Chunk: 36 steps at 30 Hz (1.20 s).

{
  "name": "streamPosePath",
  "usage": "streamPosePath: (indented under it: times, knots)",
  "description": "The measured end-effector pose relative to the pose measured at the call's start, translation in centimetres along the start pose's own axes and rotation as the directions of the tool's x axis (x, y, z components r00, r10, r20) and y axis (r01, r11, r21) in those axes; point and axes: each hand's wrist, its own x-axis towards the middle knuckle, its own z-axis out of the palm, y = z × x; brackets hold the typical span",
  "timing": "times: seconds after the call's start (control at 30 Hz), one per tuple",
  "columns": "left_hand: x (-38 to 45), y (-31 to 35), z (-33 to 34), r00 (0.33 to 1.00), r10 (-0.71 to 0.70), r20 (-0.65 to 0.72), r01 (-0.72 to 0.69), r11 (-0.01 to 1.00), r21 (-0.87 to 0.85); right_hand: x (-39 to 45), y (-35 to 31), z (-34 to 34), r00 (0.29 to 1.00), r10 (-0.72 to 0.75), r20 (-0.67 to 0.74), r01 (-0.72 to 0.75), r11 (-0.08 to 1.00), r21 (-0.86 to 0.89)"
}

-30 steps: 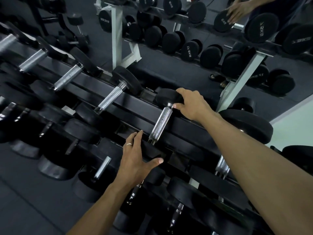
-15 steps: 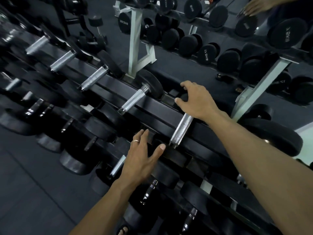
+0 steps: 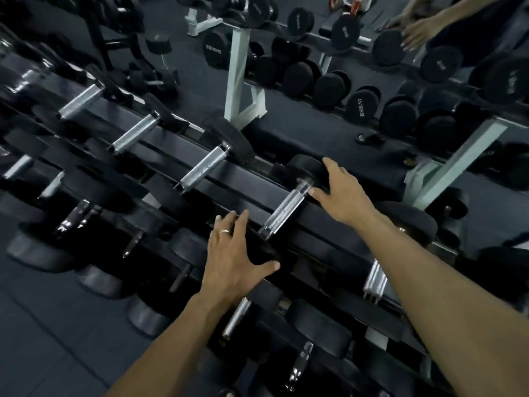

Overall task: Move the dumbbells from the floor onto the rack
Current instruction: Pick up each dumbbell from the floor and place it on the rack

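Observation:
A black dumbbell with a knurled silver handle (image 3: 286, 210) lies across the top tier of the black rack (image 3: 252, 184). My right hand (image 3: 340, 193) rests over its far round head (image 3: 303, 167), fingers curled on the rubber. My left hand (image 3: 232, 259), wearing a ring, lies spread over the near head, which it mostly hides. Both arms reach in from the bottom right.
More dumbbells (image 3: 204, 164) sit in a row to the left on the same tier, and others (image 3: 237, 316) fill the lower tiers. A bigger dumbbell (image 3: 406, 219) lies just to the right. A mirror behind shows a white rack post (image 3: 237, 73). Dark floor (image 3: 43, 339) lies at the lower left.
Both hands stay on the same dumbbell's heads. My right hand has slid slightly, so the far head shows again. The view has shifted along the rack.

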Motion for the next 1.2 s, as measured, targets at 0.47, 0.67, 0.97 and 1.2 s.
streamPosePath:
  times: [0.47, 0.67, 0.97, 1.2]
  knots:
    - [1.3, -1.0, 0.4, 0.987, -0.07, 0.146, 0.092, 0.984, -0.152, 2.2, -0.4, 0.3, 0.999, -0.014, -0.03, 0.014, 1.0, -0.025]
    - [1.2, -0.3, 0.7, 0.984, -0.129, 0.125, 0.149, 0.974, -0.17, 3.1, -0.7, 0.4, 0.999, -0.038, -0.001, 0.038, 0.997, -0.071]
    - [0.7, 0.4, 0.8, 0.976, -0.148, 0.16, 0.177, 0.965, -0.191, 3.1, -0.7, 0.6, 0.999, -0.039, -0.027, 0.038, 0.997, -0.065]
    - [0.8, 0.4, 0.4, 0.971, -0.15, 0.189, 0.182, 0.968, -0.17, 3.2, -0.9, 0.1, 0.998, -0.066, 0.006, 0.066, 0.997, -0.048]
